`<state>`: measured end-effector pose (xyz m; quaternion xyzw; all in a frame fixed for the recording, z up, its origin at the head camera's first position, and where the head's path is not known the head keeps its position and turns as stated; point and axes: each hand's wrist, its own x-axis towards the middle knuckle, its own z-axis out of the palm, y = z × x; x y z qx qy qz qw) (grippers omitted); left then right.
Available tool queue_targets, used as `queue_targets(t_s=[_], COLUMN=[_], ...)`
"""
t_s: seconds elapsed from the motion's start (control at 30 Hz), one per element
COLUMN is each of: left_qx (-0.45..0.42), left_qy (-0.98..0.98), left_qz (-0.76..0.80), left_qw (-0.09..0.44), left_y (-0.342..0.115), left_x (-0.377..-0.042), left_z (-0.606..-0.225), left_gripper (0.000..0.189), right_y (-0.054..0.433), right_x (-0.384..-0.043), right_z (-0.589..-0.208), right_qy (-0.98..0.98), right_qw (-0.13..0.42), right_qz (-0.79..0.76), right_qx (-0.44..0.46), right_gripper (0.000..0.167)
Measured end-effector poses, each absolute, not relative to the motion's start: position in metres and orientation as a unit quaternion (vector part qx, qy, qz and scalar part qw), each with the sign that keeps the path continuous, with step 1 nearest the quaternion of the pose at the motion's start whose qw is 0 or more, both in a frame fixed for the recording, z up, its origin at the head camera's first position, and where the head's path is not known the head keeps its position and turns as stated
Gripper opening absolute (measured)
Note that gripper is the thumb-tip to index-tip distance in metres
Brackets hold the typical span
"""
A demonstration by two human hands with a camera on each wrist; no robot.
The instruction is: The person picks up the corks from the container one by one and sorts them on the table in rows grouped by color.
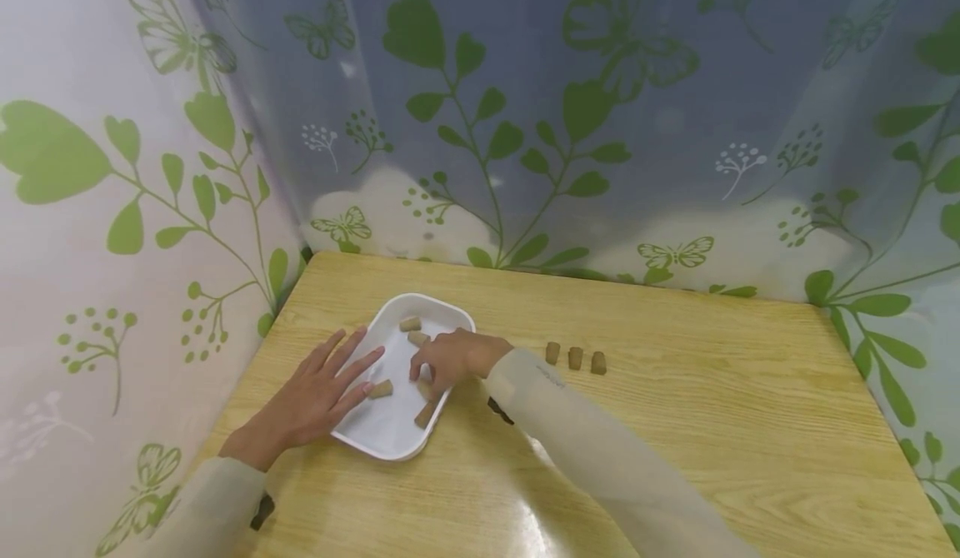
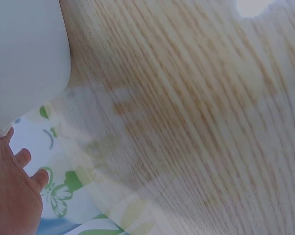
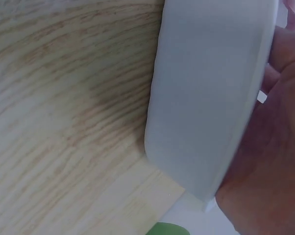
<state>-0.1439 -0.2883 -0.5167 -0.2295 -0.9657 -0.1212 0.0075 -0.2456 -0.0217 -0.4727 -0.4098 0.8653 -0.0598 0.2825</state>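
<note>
A white tray [image 1: 390,437] on the table holds several small tan tapered corks, one of them a cork [image 1: 381,389] near my left fingertips. My left hand [image 1: 318,396] lies over the tray's left rim with its fingers spread and straight. Over the right rim, my right hand [image 1: 450,360] reaches into the tray, fingers bent down among the corks. One cork [image 1: 417,338] shows just beyond its knuckles and another cork [image 1: 424,414] lies below it. In the right wrist view the tray wall [image 3: 206,88] hides the fingertips; I cannot tell whether they pinch a cork.
Three corks [image 1: 575,358] stand in a short row on the wood-grain table [image 1: 712,391], right of the tray. Curtains [image 1: 525,125] with green leaves and butterflies hang behind the table and along its left side.
</note>
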Motion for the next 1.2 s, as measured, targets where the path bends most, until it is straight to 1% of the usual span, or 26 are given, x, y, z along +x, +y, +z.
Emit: queue_targets(t_s=[0.17,0.33,0.53,0.77,1.07,1.2], left_qx=[-0.232,-0.235,-0.243,-0.241,-0.243,-0.237], left_qy=[-0.965,-0.965,-0.963,-0.964,-0.963,-0.964], left_qz=[-0.122,-0.118,-0.115,-0.114,-0.112,-0.118], left_qw=[0.013,0.022,0.031,0.023,0.03,0.018], left_y=[-0.289,-0.29,-0.289,-0.29,-0.291,-0.291], left_x=[-0.145,-0.147,-0.148,-0.145,-0.146,-0.146], left_z=[-0.519,-0.52,-0.52,-0.522,-0.523,-0.523], left_gripper=[0.058,0.058,0.057,0.057,0.057,0.057], right_y=[-0.024,-0.021,-0.016,-0.011,0.001,0.008], right_x=[-0.247,-0.248,-0.247,-0.248,-0.249,-0.248], right_z=[-0.479,-0.481,-0.481,-0.48,-0.476,-0.471], right_qy=[0.867,0.869,0.865,0.858,0.85,0.85], right_qw=[0.266,0.239,0.23,0.222,0.201,0.183], right_qz=[-0.057,-0.079,-0.12,-0.159,-0.206,-0.222], right_qx=[-0.417,-0.425,-0.429,-0.435,-0.44,-0.442], right_gripper=[0.032,0.033,0.031,0.031,0.029,0.028])
